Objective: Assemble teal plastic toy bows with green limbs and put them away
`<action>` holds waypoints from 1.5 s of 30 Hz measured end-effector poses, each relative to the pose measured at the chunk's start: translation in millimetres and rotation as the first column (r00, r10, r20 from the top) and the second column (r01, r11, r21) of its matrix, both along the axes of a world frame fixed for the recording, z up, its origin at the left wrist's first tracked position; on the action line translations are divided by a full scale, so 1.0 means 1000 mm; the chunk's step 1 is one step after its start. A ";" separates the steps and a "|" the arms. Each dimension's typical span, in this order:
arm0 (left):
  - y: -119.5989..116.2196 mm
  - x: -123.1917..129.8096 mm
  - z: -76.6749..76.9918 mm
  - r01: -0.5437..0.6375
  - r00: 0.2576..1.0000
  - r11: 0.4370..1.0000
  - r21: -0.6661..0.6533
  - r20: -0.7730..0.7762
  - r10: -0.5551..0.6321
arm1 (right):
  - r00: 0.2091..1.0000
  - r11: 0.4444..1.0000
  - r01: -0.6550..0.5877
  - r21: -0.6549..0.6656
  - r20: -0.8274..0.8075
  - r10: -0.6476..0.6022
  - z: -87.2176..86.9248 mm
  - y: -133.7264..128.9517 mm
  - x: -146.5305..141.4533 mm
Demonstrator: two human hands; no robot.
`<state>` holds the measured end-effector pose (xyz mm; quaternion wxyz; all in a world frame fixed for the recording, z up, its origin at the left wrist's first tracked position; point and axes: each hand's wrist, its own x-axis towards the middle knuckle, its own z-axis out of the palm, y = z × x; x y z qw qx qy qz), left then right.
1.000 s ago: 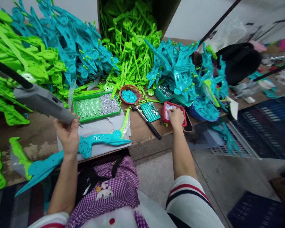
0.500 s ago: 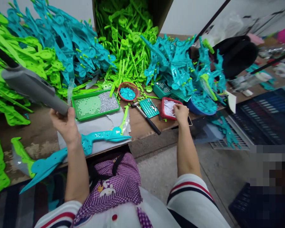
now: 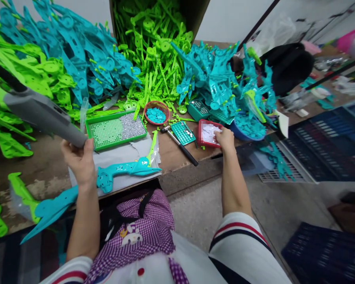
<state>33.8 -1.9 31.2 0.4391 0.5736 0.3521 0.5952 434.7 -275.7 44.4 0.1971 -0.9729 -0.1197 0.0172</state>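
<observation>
My left hand (image 3: 81, 161) is wrapped round the lower end of a grey tool (image 3: 44, 114) hanging from a black rod. My right hand (image 3: 225, 139) reaches into a red basket (image 3: 200, 136) of white pieces (image 3: 210, 132), its fingers bent together; anything between them is too small to make out. Below my left hand a long blue plastic part (image 3: 121, 169) lies on grey sheeting, with a green piece (image 3: 153, 146) at its right end. A hammer (image 3: 182, 146) lies between a green tray (image 3: 106, 132) of small metal pieces and a teal tray (image 3: 183, 133).
Heaps of green parts (image 3: 156, 51) and blue parts (image 3: 83, 51) line the table's back. An orange basket (image 3: 156, 104) and a blue bowl (image 3: 245, 136) hold blue pieces. Dark crates (image 3: 325, 248) stand on the floor at right.
The whole view has shifted slightly, so the table things appear a little further left. My left hand still holds the grey tool, and my right hand remains at the red basket.
</observation>
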 end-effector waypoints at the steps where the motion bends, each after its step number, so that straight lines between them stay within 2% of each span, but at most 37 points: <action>1: 0.000 -0.001 0.001 0.006 1.000 1.000 -0.014 0.003 -0.006 | 1.000 1.000 -0.014 -0.001 0.020 0.014 0.001 0.001 -0.001; 5: -0.002 -0.001 0.003 0.002 1.000 0.998 -0.063 0.015 -0.001 | 1.000 0.999 0.012 0.045 0.013 -0.013 0.002 0.006 -0.004; 9: -0.004 -0.002 0.003 -0.009 0.999 0.998 -0.067 -0.035 0.006 | 0.995 0.975 0.093 0.200 -0.060 -0.083 0.006 0.006 -0.005; 12: -0.003 -0.005 0.001 -0.041 0.995 0.998 -0.041 -0.089 0.037 | 0.998 0.948 0.035 0.318 0.037 -0.049 0.016 0.010 -0.024; 14: -0.001 -0.006 -0.002 -0.034 0.994 0.999 -0.025 -0.100 0.032 | 0.987 0.896 -0.107 0.430 0.154 0.044 0.021 0.021 -0.061; 15: 0.000 -0.007 -0.003 -0.031 0.994 0.999 -0.015 -0.103 0.029 | 0.977 0.845 -0.187 0.500 0.184 0.108 0.021 0.030 -0.088; 16: 0.001 -0.007 -0.004 -0.030 0.994 1.000 -0.003 -0.108 0.030 | 0.971 0.784 -0.238 0.574 0.141 0.192 0.019 0.041 -0.118; 17: 0.002 -0.008 -0.005 -0.040 0.993 0.999 0.013 -0.113 0.041 | 0.950 0.710 -0.248 0.659 0.022 0.311 0.014 0.053 -0.151; 18: 0.004 -0.009 -0.006 -0.054 0.991 0.998 0.030 -0.122 0.058 | 0.878 0.648 -0.223 0.728 -0.138 0.458 0.007 0.066 -0.185; 21: 0.007 -0.014 -0.007 -0.054 0.982 0.997 0.051 -0.176 0.062 | 0.719 0.611 -0.191 0.768 -0.314 0.620 -0.020 0.100 -0.265; 22: 0.008 -0.017 -0.007 -0.040 0.980 0.998 0.048 -0.194 0.049 | 0.650 0.597 -0.121 0.793 -0.391 0.651 -0.028 0.110 -0.281; 24: 0.009 -0.024 -0.008 -0.013 0.977 0.999 0.044 -0.213 0.022 | 0.578 0.607 -0.093 0.790 -0.453 0.679 -0.040 0.124 -0.298; 25: 0.010 -0.028 -0.008 -0.012 0.978 0.999 0.048 -0.208 0.022 | 0.580 0.625 -0.124 0.771 -0.455 0.676 -0.042 0.128 -0.301; 28: 0.013 -0.035 -0.011 -0.047 0.980 0.997 0.054 -0.191 0.057 | 0.685 0.716 -0.291 0.635 -0.384 0.619 -0.042 0.137 -0.303; 31: 0.016 -0.037 -0.015 -0.086 0.976 0.995 0.050 -0.195 0.095 | 0.771 0.806 -0.382 0.452 -0.324 0.548 -0.039 0.142 -0.307; 33: 0.017 -0.037 -0.016 -0.089 0.977 0.995 0.050 -0.189 0.097 | 0.799 0.837 -0.434 0.334 -0.287 0.529 -0.038 0.144 -0.311; 39: 0.015 -0.042 -0.017 -0.084 0.977 0.996 0.032 -0.192 0.089 | 0.813 0.851 -0.511 0.123 -0.253 0.525 -0.036 0.145 -0.317; 45: 0.012 -0.044 -0.017 -0.081 0.979 0.995 0.050 -0.182 0.089 | 0.837 0.861 -0.487 0.143 -0.207 0.507 -0.037 0.146 -0.314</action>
